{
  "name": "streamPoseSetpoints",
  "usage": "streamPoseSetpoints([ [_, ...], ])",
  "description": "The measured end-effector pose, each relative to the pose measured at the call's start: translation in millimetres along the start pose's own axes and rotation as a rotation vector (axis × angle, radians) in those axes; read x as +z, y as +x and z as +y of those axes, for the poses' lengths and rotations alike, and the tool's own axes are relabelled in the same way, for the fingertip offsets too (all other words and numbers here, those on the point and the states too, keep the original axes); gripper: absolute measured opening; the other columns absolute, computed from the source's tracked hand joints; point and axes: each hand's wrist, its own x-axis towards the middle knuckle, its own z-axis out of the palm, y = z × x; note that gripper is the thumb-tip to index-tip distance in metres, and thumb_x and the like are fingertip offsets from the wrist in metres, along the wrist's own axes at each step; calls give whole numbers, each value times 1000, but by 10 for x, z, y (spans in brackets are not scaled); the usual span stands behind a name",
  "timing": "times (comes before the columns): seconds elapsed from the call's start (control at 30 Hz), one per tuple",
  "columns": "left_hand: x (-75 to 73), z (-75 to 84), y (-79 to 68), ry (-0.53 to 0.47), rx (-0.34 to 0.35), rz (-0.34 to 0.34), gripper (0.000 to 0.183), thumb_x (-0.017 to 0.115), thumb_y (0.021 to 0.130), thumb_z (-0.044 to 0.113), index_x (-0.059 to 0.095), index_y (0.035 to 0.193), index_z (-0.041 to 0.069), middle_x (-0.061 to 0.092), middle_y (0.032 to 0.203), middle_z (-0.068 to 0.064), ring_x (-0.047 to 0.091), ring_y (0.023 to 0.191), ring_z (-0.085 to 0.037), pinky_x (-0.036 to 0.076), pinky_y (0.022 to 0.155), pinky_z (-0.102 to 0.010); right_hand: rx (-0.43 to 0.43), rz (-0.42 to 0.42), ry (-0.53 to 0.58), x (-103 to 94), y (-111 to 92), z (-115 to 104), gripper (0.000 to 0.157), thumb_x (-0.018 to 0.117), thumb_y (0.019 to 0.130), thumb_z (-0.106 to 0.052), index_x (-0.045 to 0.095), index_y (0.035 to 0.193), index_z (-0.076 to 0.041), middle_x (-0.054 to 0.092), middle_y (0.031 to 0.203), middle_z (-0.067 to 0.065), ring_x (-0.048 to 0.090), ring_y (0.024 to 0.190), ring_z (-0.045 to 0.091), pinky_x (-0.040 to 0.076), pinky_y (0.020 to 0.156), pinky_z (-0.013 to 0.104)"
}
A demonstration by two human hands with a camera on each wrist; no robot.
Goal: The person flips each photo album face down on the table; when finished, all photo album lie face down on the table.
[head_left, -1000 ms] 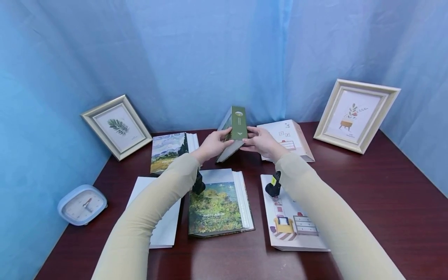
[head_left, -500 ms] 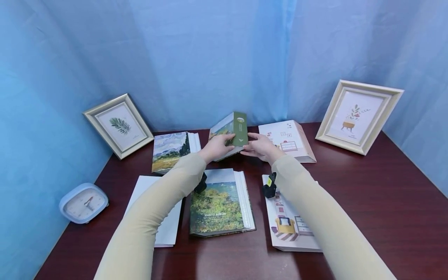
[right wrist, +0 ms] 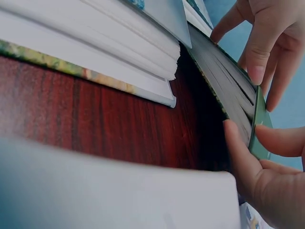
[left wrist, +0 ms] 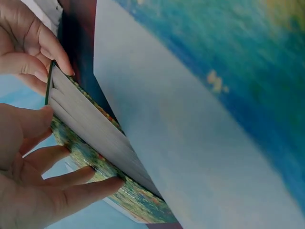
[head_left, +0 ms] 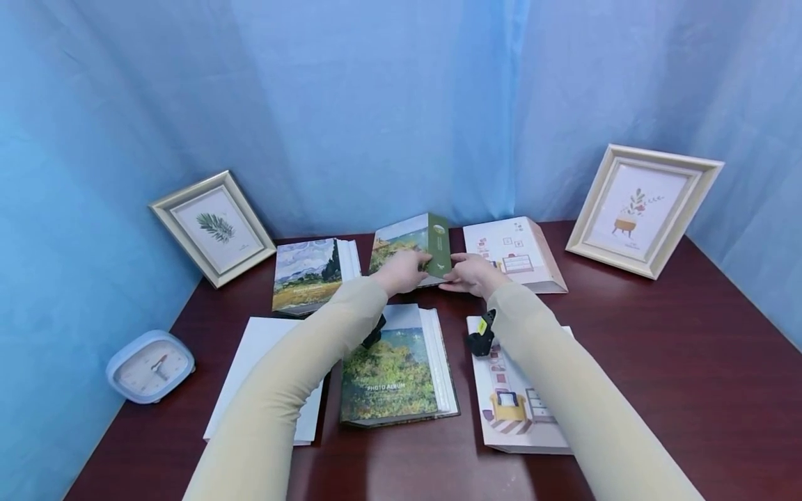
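A photo album (head_left: 404, 234) with a painted landscape cover and a green spine tilts at the back middle of the table, spine side raised. My left hand (head_left: 401, 271) holds it from the left, fingers spread over the cover and thumb at the spine. At the spine's lower end, my right hand (head_left: 474, 274) pinches the edge, its thumb (right wrist: 274, 139) against the green spine and a finger under the lower cover. The grey page block (left wrist: 95, 114) shows between the covers in the left wrist view.
Left of it lies another landscape album (head_left: 305, 273); right, a white illustrated album (head_left: 510, 252). In front are a white book (head_left: 250, 355), a green album (head_left: 388, 376) and a furniture-print album (head_left: 510, 410). Picture frames (head_left: 247, 261) (head_left: 583, 252) and a clock (head_left: 150, 367) stand at the sides.
The album's spine side has come down, turning from nearly upright to a low tilt with its landscape cover facing up. Both hands have lowered with it and moved slightly right.
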Motion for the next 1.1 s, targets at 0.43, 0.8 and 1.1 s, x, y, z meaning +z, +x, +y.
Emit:
streamPoseSetpoints([
  [0.43, 94, 123, -12, 77, -28, 9, 44, 52, 99, 18, 45, 142, 13, 49, 142, -6, 53, 123, -21, 47, 97, -31, 5, 2, -58, -63, -22, 74, 69, 38, 92, 13, 12, 153, -6, 27, 146, 29, 51, 112, 29, 45, 101, 37],
  [0.8, 92, 111, 10, 112, -37, -46, 46, 50, 100, 23, 42, 144, 12, 47, 144, -6, 48, 129, -21, 42, 103, -33, -20, -29, -79, -158, -80, -30, 68, 44, 95, 4, 9, 153, -6, 32, 146, 26, 44, 129, 36, 41, 104, 38],
  [1.1, 56, 59, 27, 51, 15, -104, 44, 47, 101, 26, 45, 141, 9, 49, 142, -9, 48, 128, -22, 41, 104, -36, -36, -41, -99, -227, -159, -99, 65, 45, 98, -4, 10, 153, -7, 36, 146, 22, 42, 132, 33, 39, 106, 41],
])
